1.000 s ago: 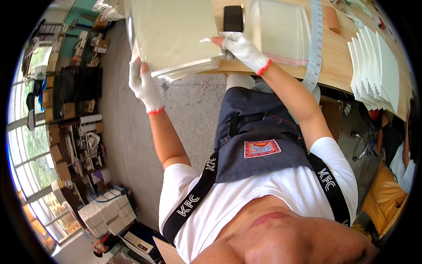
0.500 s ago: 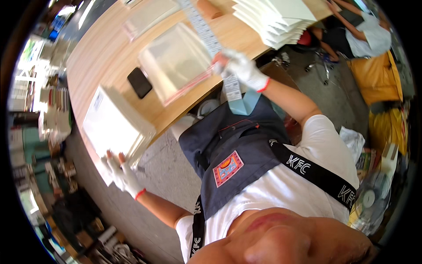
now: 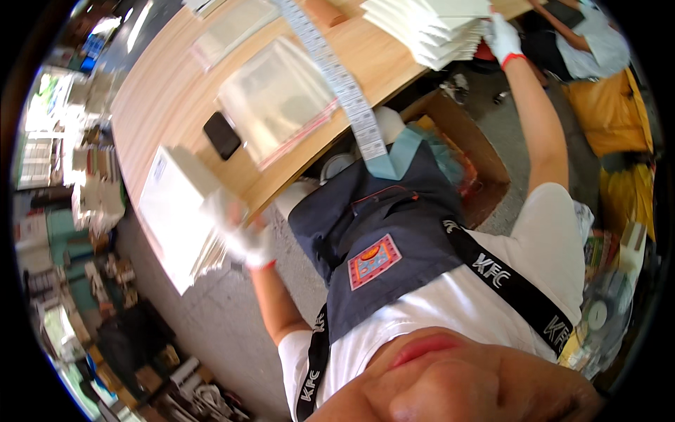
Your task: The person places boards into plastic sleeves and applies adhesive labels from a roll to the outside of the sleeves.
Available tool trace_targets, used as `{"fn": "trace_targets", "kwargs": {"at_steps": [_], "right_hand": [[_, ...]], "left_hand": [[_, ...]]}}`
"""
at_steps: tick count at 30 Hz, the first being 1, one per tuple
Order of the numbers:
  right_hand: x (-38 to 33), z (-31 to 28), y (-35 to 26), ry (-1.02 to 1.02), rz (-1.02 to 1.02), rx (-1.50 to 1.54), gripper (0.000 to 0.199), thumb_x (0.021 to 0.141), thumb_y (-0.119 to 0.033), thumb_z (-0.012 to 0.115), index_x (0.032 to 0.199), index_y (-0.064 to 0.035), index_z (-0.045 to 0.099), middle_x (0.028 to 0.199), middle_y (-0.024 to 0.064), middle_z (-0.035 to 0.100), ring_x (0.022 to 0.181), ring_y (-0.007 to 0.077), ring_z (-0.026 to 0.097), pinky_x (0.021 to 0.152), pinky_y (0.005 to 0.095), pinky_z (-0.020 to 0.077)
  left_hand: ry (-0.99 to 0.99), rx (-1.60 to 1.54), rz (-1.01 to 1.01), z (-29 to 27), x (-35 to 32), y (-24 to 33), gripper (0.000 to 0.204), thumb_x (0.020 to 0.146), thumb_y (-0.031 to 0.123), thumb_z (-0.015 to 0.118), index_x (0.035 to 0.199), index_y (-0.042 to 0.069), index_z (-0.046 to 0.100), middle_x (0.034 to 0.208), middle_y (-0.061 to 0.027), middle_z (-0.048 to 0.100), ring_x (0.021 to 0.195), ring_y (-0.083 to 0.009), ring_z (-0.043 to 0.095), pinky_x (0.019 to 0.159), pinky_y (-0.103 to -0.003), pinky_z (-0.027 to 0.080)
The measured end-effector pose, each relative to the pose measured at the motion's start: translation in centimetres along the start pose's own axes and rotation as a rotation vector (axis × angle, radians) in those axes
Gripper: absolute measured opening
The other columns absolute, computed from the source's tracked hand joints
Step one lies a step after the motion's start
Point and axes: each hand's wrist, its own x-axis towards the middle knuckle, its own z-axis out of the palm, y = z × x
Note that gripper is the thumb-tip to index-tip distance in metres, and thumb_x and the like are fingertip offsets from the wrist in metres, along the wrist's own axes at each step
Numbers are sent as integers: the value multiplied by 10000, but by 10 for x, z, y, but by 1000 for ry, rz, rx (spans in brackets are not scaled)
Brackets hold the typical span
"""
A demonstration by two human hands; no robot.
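I am gripping a thick white stack of sheets (image 3: 174, 218) with my gloved left hand (image 3: 242, 235) at the left middle of the frame; my fingers are clenching its near edge where it is overhanging the end of the wooden table (image 3: 158, 91). The hand is blurred, so I cannot tell exactly how far my thumb is wrapping over the top. I judge this stack to be heavy for one hand and limp: loose sheets that are likely to sag and fan apart, so I would rather be holding it flat from beneath, near the middle of its long edge. My gloved right hand (image 3: 503, 36) is reaching to the top right of the frame, resting against the edge of a fanned pile of white sheets (image 3: 429, 28); whether it is closing on them I cannot tell. A clear plastic bag (image 3: 278, 98), a black phone (image 3: 222, 135) and a long printed strip (image 3: 337, 77) are lying on the table between the two piles.
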Motion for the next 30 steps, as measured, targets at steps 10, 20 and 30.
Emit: {"fn": "trace_targets", "kwargs": {"at_steps": [10, 20, 30], "right_hand": [[3, 52, -40, -89, -30, 95, 246, 901, -117, 484, 1102, 16, 534, 770, 102, 556, 560, 130, 505, 432, 236, 376], [-169, 69, 21, -412, 414, 255, 337, 874, -165, 530, 1164, 4, 503, 942, 83, 626, 668, 129, 609, 431, 213, 451], [-261, 66, 134, -623, 812, 382, 285, 855, -162, 566, 1116, -79, 487, 714, 23, 582, 392, 95, 484, 315, 205, 337]], "left_hand": [[-725, 134, 14, 172, 32, 7, 339, 738, 258, 598, 1061, 156, 588, 1133, -69, 544, 1038, -281, 525, 964, -511, 304], [-691, 129, -79, 186, 42, -32, 251, 702, 81, 601, 931, 181, 571, 1014, -19, 579, 928, -240, 580, 709, -386, 511], [-390, 137, -105, 157, 26, -50, 266, 735, 131, 611, 987, 213, 609, 1066, -18, 603, 925, -217, 598, 720, -376, 502]]}}
